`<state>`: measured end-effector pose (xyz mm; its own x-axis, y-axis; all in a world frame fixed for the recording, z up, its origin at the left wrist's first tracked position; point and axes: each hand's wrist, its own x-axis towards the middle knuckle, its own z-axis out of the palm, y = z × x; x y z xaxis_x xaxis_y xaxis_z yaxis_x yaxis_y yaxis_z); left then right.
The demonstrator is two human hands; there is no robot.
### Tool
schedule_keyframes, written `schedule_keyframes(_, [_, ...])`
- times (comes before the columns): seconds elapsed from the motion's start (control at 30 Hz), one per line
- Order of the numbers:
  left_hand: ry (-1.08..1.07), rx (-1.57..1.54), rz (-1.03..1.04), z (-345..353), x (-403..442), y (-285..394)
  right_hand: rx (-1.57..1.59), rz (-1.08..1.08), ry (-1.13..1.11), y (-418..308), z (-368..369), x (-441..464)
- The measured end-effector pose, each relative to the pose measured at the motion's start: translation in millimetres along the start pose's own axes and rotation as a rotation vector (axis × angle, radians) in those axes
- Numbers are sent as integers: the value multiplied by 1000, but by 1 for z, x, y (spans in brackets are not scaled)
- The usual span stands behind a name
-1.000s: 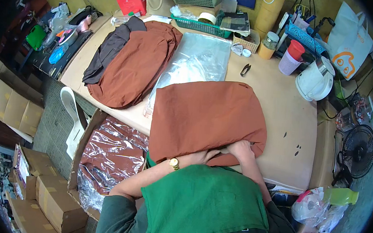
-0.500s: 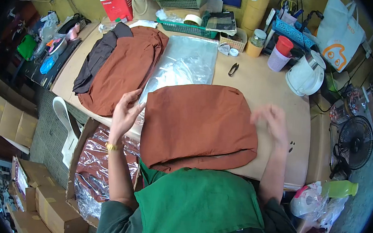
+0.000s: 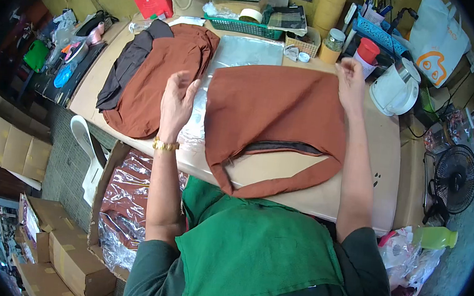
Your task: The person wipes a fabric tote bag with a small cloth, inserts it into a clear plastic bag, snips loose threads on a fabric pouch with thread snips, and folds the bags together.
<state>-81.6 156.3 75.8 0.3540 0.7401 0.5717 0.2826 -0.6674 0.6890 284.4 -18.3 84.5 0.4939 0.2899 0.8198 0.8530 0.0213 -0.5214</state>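
A rust-brown cloth piece (image 3: 274, 103) lies across the front of the table, with a dark opening (image 3: 285, 146) and a strap-like loop of the same cloth at its near side. A crease runs diagonally from its far right corner. At that corner my right hand (image 3: 352, 85) has its fingers curled in, closed on the cloth edge. My left hand (image 3: 178, 102) is raised just left of the cloth, thumb and fingers apart, holding nothing. Behind the cloth lie clear plastic sheets (image 3: 248, 53). More brown cloth (image 3: 167, 80) with a dark grey part (image 3: 129, 62) rests to the left.
Baskets (image 3: 244, 27), a jar (image 3: 332, 46), a red cup (image 3: 367, 49) and a white kettle (image 3: 394, 91) line the table's back. A carton (image 3: 96, 209) of plastic-wrapped brown items stands at the front left. A black fan (image 3: 454, 181) is at the right.
The brown cloth has shifted away from me and spread out, showing its dark opening and loop. My right hand has moved to the far corner. My left hand has moved slightly right.
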Motion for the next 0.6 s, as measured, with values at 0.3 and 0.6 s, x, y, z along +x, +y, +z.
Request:
schedule_keyframes(0.3, [-668, 425, -292, 17, -90, -5, -184, 24, -895, -91, -77, -160])
schedule_keyframes(0.6, [-460, -219, -552, 11, -106, 5, -106, 251, -870, -73, -84, -142])
